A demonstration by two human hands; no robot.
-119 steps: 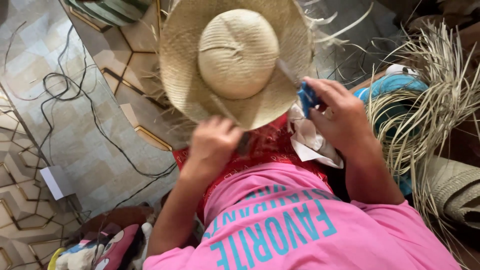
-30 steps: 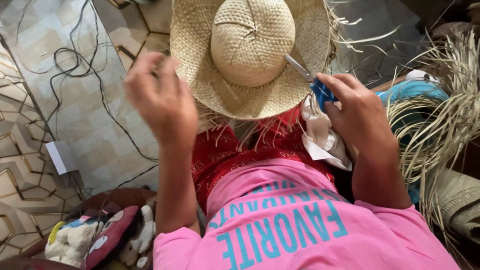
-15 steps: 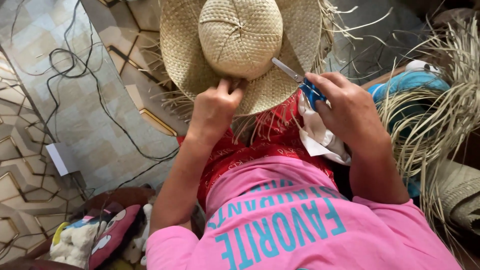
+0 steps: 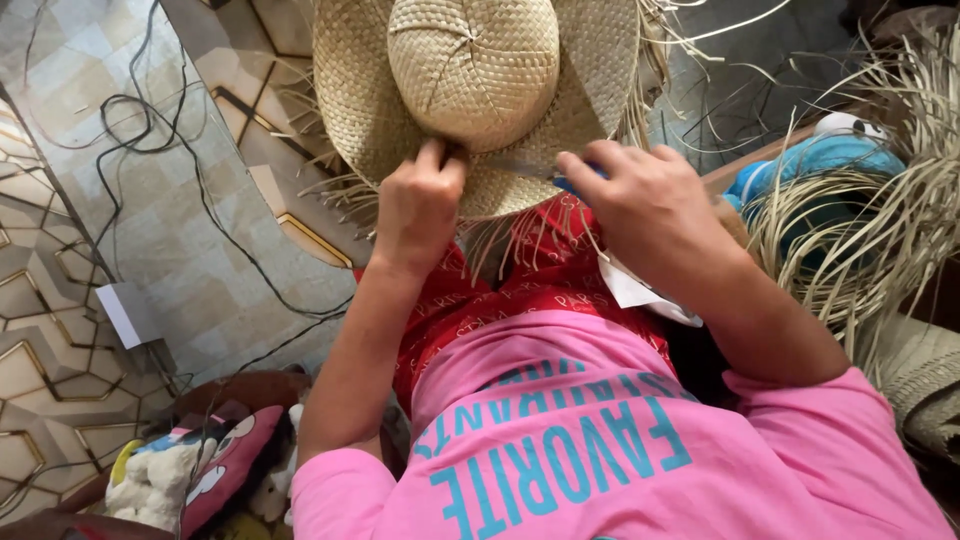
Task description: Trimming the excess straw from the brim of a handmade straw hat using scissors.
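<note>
Gripping the near brim of the woven straw hat (image 4: 470,90), the left hand (image 4: 418,205) pinches the edge between thumb and fingers, and that looks like the anchor that keeps the hat level over the lap. The hat sits at twelve o'clock in the view, crown up, its loose unwoven strands fringing the brim from six round to three o'clock. At two o'clock from the left hand, the right hand (image 4: 650,210) is clenched around a blue-handled tool (image 4: 565,182), whose slim blade lies flat against the brim and points toward nine o'clock; held this low, it seems set to work the brim's edge, though whether it is scissors or a knife I cannot tell. Under both hands a red patterned cloth (image 4: 520,275) covers the lap, well placed to catch trimmings. Out at three o'clock a bundle of dry straw strips (image 4: 880,200) waits within reach, draped over a blue object (image 4: 830,160). Down at eight o'clock, black cables (image 4: 200,200) trail across the patterned floor (image 4: 60,300).
</note>
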